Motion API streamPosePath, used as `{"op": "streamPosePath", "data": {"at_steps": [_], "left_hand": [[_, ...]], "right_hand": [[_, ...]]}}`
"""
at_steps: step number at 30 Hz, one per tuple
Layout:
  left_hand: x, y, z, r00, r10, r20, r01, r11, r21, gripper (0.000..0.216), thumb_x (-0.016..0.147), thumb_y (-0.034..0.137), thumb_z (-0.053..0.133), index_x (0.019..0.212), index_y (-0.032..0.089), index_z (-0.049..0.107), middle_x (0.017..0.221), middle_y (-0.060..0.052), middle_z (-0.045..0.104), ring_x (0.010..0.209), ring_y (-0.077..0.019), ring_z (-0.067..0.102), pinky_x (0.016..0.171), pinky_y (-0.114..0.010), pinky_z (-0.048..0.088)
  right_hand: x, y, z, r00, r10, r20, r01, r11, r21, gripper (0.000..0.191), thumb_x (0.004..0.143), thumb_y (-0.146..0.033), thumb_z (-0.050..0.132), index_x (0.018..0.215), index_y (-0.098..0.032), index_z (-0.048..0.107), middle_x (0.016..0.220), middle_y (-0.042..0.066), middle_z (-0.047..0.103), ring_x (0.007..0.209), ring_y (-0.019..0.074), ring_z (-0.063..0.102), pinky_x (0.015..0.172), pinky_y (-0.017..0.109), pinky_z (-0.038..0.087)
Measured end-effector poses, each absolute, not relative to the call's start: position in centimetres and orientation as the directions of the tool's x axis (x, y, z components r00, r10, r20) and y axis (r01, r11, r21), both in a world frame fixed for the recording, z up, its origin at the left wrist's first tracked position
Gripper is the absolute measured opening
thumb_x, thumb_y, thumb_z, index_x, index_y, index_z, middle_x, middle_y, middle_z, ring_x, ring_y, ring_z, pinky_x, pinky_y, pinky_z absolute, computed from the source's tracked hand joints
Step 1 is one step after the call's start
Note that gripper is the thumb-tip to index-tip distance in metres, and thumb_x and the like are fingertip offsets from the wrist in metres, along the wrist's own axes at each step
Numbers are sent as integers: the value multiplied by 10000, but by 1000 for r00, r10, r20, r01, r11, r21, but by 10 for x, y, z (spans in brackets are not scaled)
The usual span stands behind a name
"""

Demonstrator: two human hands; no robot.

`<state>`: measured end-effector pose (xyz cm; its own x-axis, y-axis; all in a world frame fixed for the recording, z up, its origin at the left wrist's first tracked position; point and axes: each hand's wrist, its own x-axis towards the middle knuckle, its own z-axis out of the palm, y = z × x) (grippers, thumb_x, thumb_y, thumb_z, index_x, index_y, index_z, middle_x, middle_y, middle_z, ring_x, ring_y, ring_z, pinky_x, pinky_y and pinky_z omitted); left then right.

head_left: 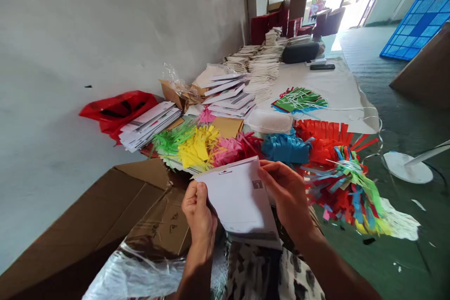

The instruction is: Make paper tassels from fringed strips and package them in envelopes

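Note:
A stack of white printed cards [235, 197] with a hang slot near the top edge rests over my lap, tilted toward me. My left hand [201, 211] grips the stack's left edge, thumb on the front face. On the other side, my right hand [286, 192] has its fingers at the upper right corner, closed on the stack's edge; the fingertips are partly hidden behind it. Just beyond the cards lie bundles of cut paper fringe: yellow [198, 147], pink [232, 149], blue [287, 146] and red [323, 139].
An open cardboard box [116, 201] stands at my left, with clear plastic [140, 272] in front. Stacked envelopes [151, 124], a clear plastic tray [269, 121] and green fringe pieces [298, 100] lie on the table. Multicoloured fringe [351, 187] hangs at the right, near a white round base [408, 167].

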<state>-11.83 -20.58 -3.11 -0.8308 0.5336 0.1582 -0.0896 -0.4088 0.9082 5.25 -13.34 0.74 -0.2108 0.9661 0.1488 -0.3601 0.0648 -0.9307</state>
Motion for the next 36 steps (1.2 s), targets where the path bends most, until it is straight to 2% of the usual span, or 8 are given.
{"op": "streamPosePath", "data": {"at_steps": [4,9,12,16,21,23,29,36], "left_hand": [[-113,-207,-34,-820,552,154,-90,-388,917,360,798,487,870,869,161,734,812,3,691,706,-103,581,672,-178,498],[-105,-207,-36,-808,569,155,-62,-343,937,283,901,446,784,970,172,768,904,-17,709,790,-127,605,743,-207,496],[-102,-204,-35,-817,541,197,4,-337,941,269,925,435,759,981,173,783,906,-16,712,802,-129,603,756,-209,485],[-104,-200,-33,-825,518,226,47,-335,941,263,925,433,761,977,177,795,894,-9,720,808,-122,608,779,-205,487],[-111,-195,-35,-744,666,50,-213,-308,927,285,844,446,830,950,185,787,905,-19,748,781,-136,646,749,-225,517],[-115,-193,-39,-720,692,46,-227,-298,927,284,850,444,822,952,183,782,916,-28,754,798,-148,659,764,-240,528],[-123,-192,-50,-747,631,209,71,-238,969,307,947,468,709,1039,185,781,944,-31,740,829,-158,641,773,-248,507],[-128,-194,-52,-696,588,411,460,-74,885,316,1051,443,546,1141,190,711,997,-41,729,868,-162,639,805,-254,485]], "right_hand": [[51,-128,1,-117,990,73,-423,16,-906,231,794,-381,877,888,-232,729,843,5,774,723,134,673,650,241,528],[50,-122,-13,7,995,102,-286,100,-953,341,814,-392,855,1099,-258,725,937,24,804,779,161,706,672,266,548],[53,-119,-23,-69,987,142,-167,129,-978,414,879,-464,779,1231,-250,740,981,35,795,788,161,686,684,276,543],[60,-118,-33,-230,966,121,37,133,-990,387,924,-545,705,1101,-216,804,914,37,786,744,161,645,640,265,488],[63,-118,-40,-157,978,134,122,154,-980,357,892,-550,741,942,-205,820,833,36,783,702,169,636,626,274,470],[63,-116,-44,-182,975,126,100,146,-984,346,885,-542,749,935,-206,816,831,39,783,711,172,645,636,276,480],[67,-111,-57,-395,918,-46,-59,-75,-995,406,779,-516,847,1024,-196,804,983,81,818,857,227,734,758,331,571],[61,-115,-58,-311,950,22,-6,21,-1000,317,829,-479,816,1004,-215,801,952,52,818,815,203,719,737,314,565]]}}
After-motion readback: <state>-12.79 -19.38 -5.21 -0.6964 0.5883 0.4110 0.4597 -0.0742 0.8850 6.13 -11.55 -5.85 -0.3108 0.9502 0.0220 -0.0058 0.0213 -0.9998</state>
